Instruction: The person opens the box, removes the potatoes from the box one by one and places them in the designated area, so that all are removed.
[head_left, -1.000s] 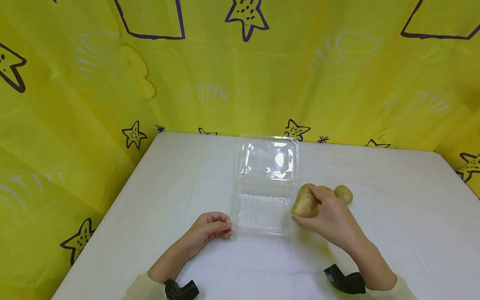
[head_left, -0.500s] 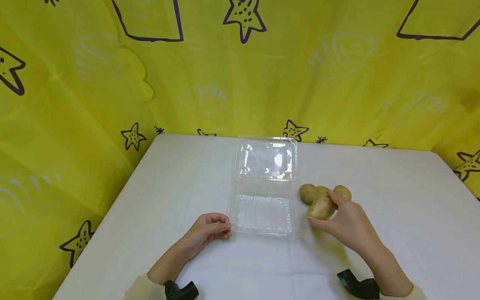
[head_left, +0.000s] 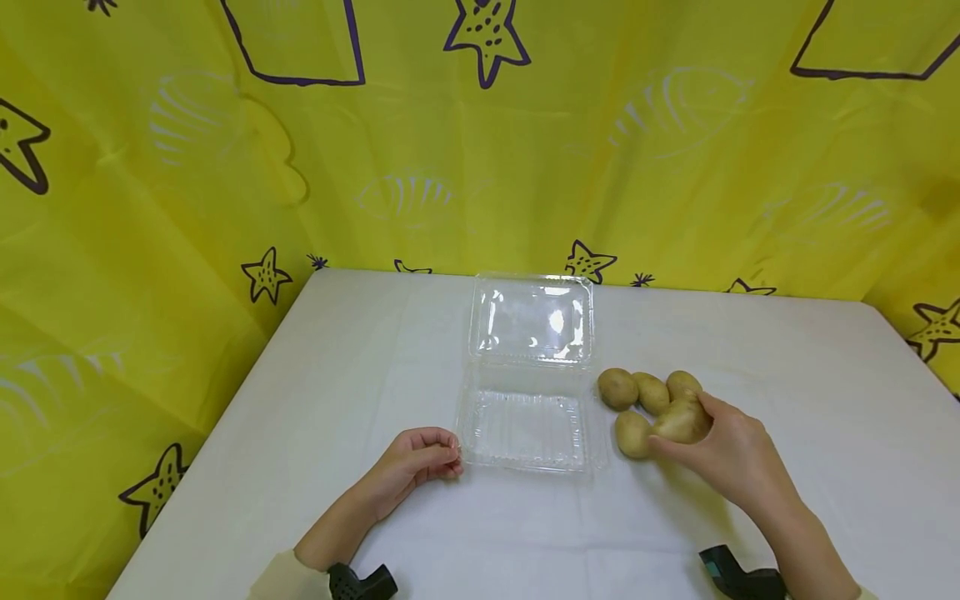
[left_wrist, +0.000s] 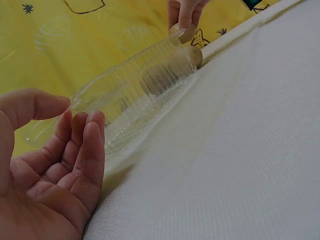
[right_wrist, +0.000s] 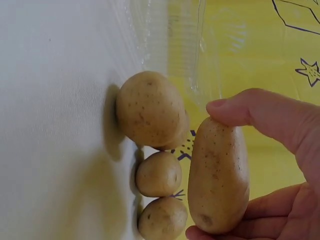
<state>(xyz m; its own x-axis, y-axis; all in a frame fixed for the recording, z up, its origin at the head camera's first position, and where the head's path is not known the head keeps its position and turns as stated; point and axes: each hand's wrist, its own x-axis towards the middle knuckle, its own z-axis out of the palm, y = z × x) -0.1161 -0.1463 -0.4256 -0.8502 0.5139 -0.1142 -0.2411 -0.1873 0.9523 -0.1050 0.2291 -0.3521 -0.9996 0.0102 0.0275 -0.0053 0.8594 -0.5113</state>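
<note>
— Nearest the body, what do the hands do?
— Left hand [head_left: 415, 463] lies loosely curled, holding nothing, beside the clear box [head_left: 522, 429]. Right hand [head_left: 731, 454] grips a potato [head_left: 681, 422] by its middle.
— How will it handle?
— Probably firm, fairly heavy, not fragile; it sits among four others on the table [head_left: 787, 392].

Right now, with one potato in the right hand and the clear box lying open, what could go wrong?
1. The right hand holds its potato close above four loose potatoes; a knock could send them rolling.
2. The clear clamshell box looks light, and the left hand rests beside it without holding it, so it may slide.
</note>
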